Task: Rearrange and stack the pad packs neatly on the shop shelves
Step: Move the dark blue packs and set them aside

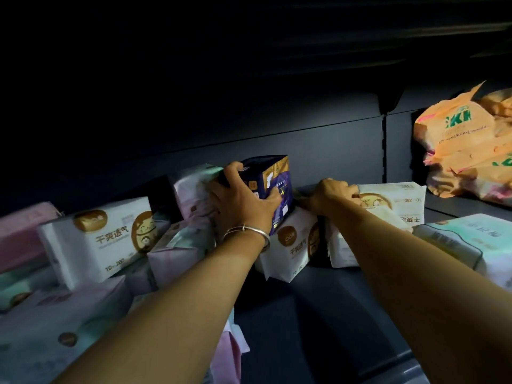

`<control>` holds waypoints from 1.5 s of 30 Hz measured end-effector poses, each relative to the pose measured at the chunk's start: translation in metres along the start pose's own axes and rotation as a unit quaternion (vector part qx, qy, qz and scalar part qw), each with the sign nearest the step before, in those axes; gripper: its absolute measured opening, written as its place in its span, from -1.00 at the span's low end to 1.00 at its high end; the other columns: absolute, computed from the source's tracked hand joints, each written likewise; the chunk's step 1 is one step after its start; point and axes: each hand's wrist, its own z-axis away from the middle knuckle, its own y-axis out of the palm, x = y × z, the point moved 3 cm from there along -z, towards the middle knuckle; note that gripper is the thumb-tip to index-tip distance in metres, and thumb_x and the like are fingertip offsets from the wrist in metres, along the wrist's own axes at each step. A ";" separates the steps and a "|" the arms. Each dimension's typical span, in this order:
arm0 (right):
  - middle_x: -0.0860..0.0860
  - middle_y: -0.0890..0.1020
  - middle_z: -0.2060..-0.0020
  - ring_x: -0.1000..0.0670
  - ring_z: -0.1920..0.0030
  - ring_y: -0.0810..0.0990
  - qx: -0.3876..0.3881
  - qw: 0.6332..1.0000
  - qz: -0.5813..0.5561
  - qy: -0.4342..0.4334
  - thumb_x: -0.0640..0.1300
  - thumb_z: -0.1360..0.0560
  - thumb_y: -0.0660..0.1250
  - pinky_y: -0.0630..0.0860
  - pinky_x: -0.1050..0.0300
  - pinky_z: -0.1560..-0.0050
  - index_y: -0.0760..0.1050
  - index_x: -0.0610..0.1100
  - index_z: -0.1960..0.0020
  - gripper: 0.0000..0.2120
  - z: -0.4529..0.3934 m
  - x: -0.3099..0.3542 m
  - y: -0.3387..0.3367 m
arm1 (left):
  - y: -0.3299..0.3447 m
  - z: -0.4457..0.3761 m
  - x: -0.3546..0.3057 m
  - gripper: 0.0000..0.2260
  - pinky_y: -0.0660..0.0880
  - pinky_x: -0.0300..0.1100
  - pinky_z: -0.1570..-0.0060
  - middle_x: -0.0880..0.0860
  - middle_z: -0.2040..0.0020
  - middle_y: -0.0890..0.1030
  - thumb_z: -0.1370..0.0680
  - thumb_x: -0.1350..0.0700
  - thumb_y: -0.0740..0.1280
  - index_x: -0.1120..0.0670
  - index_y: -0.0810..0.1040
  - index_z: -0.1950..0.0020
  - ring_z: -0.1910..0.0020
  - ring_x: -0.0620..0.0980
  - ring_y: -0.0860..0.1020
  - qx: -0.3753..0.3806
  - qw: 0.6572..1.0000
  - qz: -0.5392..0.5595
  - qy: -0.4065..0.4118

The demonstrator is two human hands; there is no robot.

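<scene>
Purple pack point(273, 189) in left hand point(243, 202)

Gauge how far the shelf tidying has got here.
Early to midway. Done: little; a white pack stands upright at left. In hand: left hand grips the purple pack atop another; right hand holds an inverted white pack. Left: tilted pink packs and loose front packs.

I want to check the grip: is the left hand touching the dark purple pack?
Touching. The head view shows the left hand with fingers curled over the top and thumb across the front of the dark purple pack.
</scene>
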 end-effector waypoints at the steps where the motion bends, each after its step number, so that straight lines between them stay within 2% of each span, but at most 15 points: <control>1: -0.21 0.38 -0.27 -0.24 -0.30 0.30 -0.022 1.000 -0.001 0.001 0.42 -0.30 0.32 0.29 -0.12 -0.26 0.28 -0.17 -0.37 -0.12 0.005 0.000 -0.004 | 0.000 0.000 0.000 -0.37 0.54 0.11 0.04 0.16 -0.22 0.33 -0.30 -0.04 0.46 -0.13 0.11 -0.18 -0.13 0.20 0.44 0.003 1.000 0.011 -0.004; 5: -0.21 0.33 -0.27 -0.22 -0.30 0.25 -0.122 0.992 -0.028 -0.025 0.19 -0.38 0.41 0.28 -0.14 -0.23 0.23 -0.23 -0.38 -0.23 0.023 0.006 -0.030 | -0.005 0.001 -0.005 -0.40 0.56 0.06 0.04 0.16 -0.22 0.38 -0.30 0.01 0.47 -0.13 0.15 -0.16 -0.13 0.16 0.47 0.004 0.998 0.068 -0.017; 8: -0.19 0.34 -0.28 -0.21 -0.29 0.26 -0.147 0.985 -0.071 -0.052 0.21 -0.34 0.43 0.27 -0.15 -0.23 0.22 -0.24 -0.38 -0.18 0.037 0.009 -0.051 | -0.014 0.006 -0.020 -0.42 0.54 -0.08 0.08 0.16 -0.23 0.36 -0.31 0.06 0.48 -0.02 0.25 -0.22 -0.11 0.12 0.47 -0.011 0.996 0.091 0.002; 11: -0.18 0.34 -0.27 -0.21 -0.27 0.27 -0.173 0.980 -0.051 -0.086 0.24 -0.32 0.44 0.29 -0.13 -0.20 0.22 -0.24 -0.36 -0.16 0.059 0.007 -0.073 | -0.030 0.014 -0.041 -0.44 0.52 -0.07 0.02 0.15 -0.24 0.29 -0.30 0.14 0.49 0.08 0.33 -0.21 -0.13 0.13 0.43 -0.035 0.992 0.120 0.007; 14: -0.18 0.33 -0.27 -0.21 -0.29 0.25 -0.180 0.979 -0.045 -0.083 0.22 -0.35 0.41 0.28 -0.14 -0.21 0.22 -0.25 -0.36 -0.19 0.086 -0.002 -0.097 | -0.051 0.025 -0.064 -0.44 0.41 -0.21 0.12 0.14 -0.26 0.25 -0.30 0.18 0.48 0.11 0.32 -0.21 -0.08 0.04 0.38 -0.023 0.991 0.134 -0.006; 17: -0.19 0.31 -0.30 -0.22 -0.35 0.20 -0.179 0.981 -0.043 -0.061 0.24 -0.35 0.40 0.26 -0.17 -0.26 0.20 -0.25 -0.39 -0.16 0.119 -0.014 -0.126 | -0.073 0.040 -0.083 -0.45 0.33 -0.20 0.17 0.12 -0.24 0.25 -0.30 0.18 0.46 0.10 0.29 -0.20 -0.02 -0.02 0.29 -0.002 0.990 0.136 -0.026; 21: -0.20 0.31 -0.30 -0.22 -0.38 0.17 -0.193 0.979 -0.048 -0.050 0.25 -0.30 0.42 0.25 -0.18 -0.28 0.25 -0.24 -0.36 -0.15 0.165 -0.036 -0.160 | -0.098 0.067 -0.105 -0.49 0.34 -0.22 -0.01 0.11 -0.15 0.25 -0.26 0.18 0.46 0.05 0.26 -0.08 -0.03 0.00 0.27 0.008 0.987 0.160 -0.011; 25: -0.18 0.32 -0.30 -0.22 -0.36 0.19 -0.204 0.977 -0.058 -0.028 0.24 -0.28 0.43 0.27 -0.20 -0.26 0.26 -0.22 -0.34 -0.17 0.217 -0.065 -0.184 | -0.119 0.106 -0.122 -0.39 0.39 -0.15 -0.09 0.09 -0.15 0.24 -0.25 0.11 0.49 0.11 0.27 -0.20 -0.10 0.06 0.34 0.036 0.986 0.163 -0.015; 27: -0.18 0.31 -0.30 -0.21 -0.36 0.20 -0.203 0.977 -0.069 -0.013 0.23 -0.29 0.43 0.28 -0.18 -0.25 0.26 -0.21 -0.33 -0.20 0.244 -0.085 -0.192 | -0.127 0.128 -0.128 -0.33 0.39 -0.12 -0.16 0.13 -0.22 0.25 -0.27 0.07 0.49 0.13 0.25 -0.27 -0.21 0.12 0.33 0.056 0.985 0.165 -0.016; 30: -0.16 0.30 -0.31 -0.20 -0.36 0.20 -0.202 0.976 -0.070 0.026 0.24 -0.30 0.42 0.28 -0.16 -0.26 0.26 -0.20 -0.34 -0.20 0.293 -0.126 -0.198 | -0.136 0.171 -0.137 -0.22 0.33 -0.17 -0.25 0.16 -0.31 0.23 -0.27 0.03 0.51 0.15 0.21 -0.37 -0.29 0.13 0.30 0.102 0.981 0.163 -0.021; 33: -0.17 0.30 -0.32 -0.20 -0.35 0.21 -0.190 0.975 -0.093 0.071 0.23 -0.31 0.42 0.30 -0.13 -0.21 0.27 -0.20 -0.33 -0.22 0.343 -0.176 -0.193 | -0.142 0.227 -0.142 -0.12 0.26 -0.13 -0.36 0.18 -0.35 0.22 -0.23 -0.03 0.53 0.17 0.18 -0.42 -0.36 0.12 0.25 0.150 0.975 0.162 -0.015; 38: -0.20 0.39 -0.31 -0.21 -0.36 0.28 -0.165 0.966 -0.110 0.165 0.26 -0.30 0.40 0.29 -0.06 -0.23 0.32 -0.22 -0.32 -0.21 0.397 -0.264 -0.157 | -0.127 0.311 -0.137 -0.15 0.25 -0.12 -0.37 0.18 -0.37 0.18 -0.29 0.05 0.54 0.19 0.16 -0.44 -0.37 0.11 0.23 0.235 0.956 0.173 -0.026; 42: -0.26 0.41 -0.29 -0.26 -0.33 0.32 -0.133 0.944 -0.153 0.258 0.24 -0.35 0.38 0.27 -0.04 -0.29 0.33 -0.27 -0.32 -0.24 0.429 -0.334 -0.111 | -0.093 0.374 -0.122 -0.21 0.31 -0.17 -0.29 0.15 -0.32 0.21 -0.28 0.09 0.54 0.20 0.22 -0.39 -0.29 0.12 0.32 0.297 0.940 0.162 -0.044; 44: -0.23 0.49 -0.21 -0.27 -0.27 0.39 -0.109 0.928 -0.186 0.304 0.27 -0.26 0.41 0.35 -0.10 -0.29 0.39 -0.27 -0.26 -0.21 0.444 -0.365 -0.081 | -0.075 0.406 -0.111 -0.20 0.32 -0.15 -0.30 0.14 -0.31 0.21 -0.27 0.12 0.53 0.20 0.21 -0.41 -0.28 0.11 0.33 0.325 0.930 0.159 -0.061; 45: -0.20 0.55 -0.13 -0.26 -0.21 0.47 -0.103 0.916 -0.212 0.324 0.32 -0.15 0.42 0.40 -0.15 -0.24 0.46 -0.25 -0.20 -0.17 0.449 -0.381 -0.064 | -0.066 0.421 -0.105 -0.20 0.32 -0.14 -0.31 0.14 -0.31 0.21 -0.27 0.13 0.53 0.21 0.21 -0.41 -0.28 0.11 0.33 0.340 0.925 0.157 -0.068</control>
